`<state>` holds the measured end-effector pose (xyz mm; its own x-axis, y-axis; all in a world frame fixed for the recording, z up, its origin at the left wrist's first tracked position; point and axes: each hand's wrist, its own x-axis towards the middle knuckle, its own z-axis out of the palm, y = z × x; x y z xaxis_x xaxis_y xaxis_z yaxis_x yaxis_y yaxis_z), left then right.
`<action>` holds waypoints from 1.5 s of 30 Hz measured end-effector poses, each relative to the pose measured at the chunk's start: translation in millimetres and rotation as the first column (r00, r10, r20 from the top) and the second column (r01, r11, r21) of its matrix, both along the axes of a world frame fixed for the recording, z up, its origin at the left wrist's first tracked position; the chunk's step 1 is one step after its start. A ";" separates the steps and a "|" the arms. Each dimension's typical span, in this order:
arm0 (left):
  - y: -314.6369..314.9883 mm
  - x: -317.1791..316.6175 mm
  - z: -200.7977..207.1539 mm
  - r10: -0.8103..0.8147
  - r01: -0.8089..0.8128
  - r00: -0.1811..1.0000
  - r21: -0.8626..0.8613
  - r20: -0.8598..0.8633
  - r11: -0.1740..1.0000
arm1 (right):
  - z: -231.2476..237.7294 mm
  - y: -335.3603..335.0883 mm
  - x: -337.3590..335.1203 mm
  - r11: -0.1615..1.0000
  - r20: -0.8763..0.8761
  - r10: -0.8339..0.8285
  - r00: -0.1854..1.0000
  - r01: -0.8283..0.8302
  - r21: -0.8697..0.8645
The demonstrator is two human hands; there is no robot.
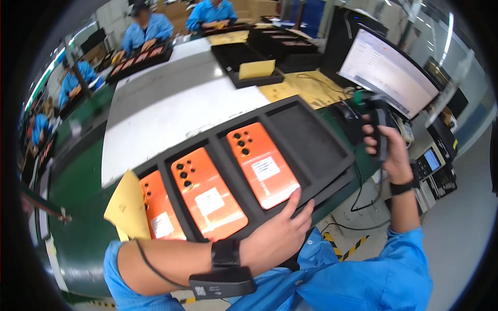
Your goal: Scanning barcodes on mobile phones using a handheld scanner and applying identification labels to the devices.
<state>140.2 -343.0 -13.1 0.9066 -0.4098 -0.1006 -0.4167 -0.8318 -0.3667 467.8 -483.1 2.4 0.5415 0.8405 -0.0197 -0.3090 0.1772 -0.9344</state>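
My left hand [277,232] reaches across the near edge of a black foam tray [316,136]. Its fingers are stretched out, with the tips at the lower end of an orange phone [265,165], back side up. Two more orange phones, a middle one [208,194] and a left one [160,205], lie in the slots beside it, each with a white label. The tray's right slot holds no phone. Raised off to the right, my right hand [394,150] is wrapped around a black handheld barcode scanner [381,122]. A yellow paper sheet [127,205] partly covers the left phone.
A lit monitor [389,72] stands at the back right, near a device with a small screen [429,159]. Black trays [241,57] are beyond the white board [171,98]. Co-workers in blue [150,31] sit at the far left. A cable [358,210] hangs by the table edge.
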 end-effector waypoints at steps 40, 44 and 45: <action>-21.8 -9.3 -31.9 0.035 0.021 0.969 -0.223 0.244 0.975 | 54.6 61.4 -270.1 0.720 -0.473 0.582 0.661 -0.690 -0.078; -9.5 -28.2 -50.8 0.049 0.008 0.968 -0.227 0.245 0.974 | 56.0 86.0 -291.2 0.575 -0.568 0.639 0.519 -0.813 -0.097; -10.8 -25.1 -55.9 0.080 -0.017 0.962 -0.235 0.262 0.972 | 52.8 89.5 -292.5 0.525 -0.600 0.660 0.452 -0.849 -0.062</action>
<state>115.1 -353.8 -69.0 0.9064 -0.3480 0.2396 -0.2866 -0.9231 -0.2565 175.3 -393.6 55.2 -0.4738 0.7884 -0.3923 -0.5467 -0.6126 -0.5708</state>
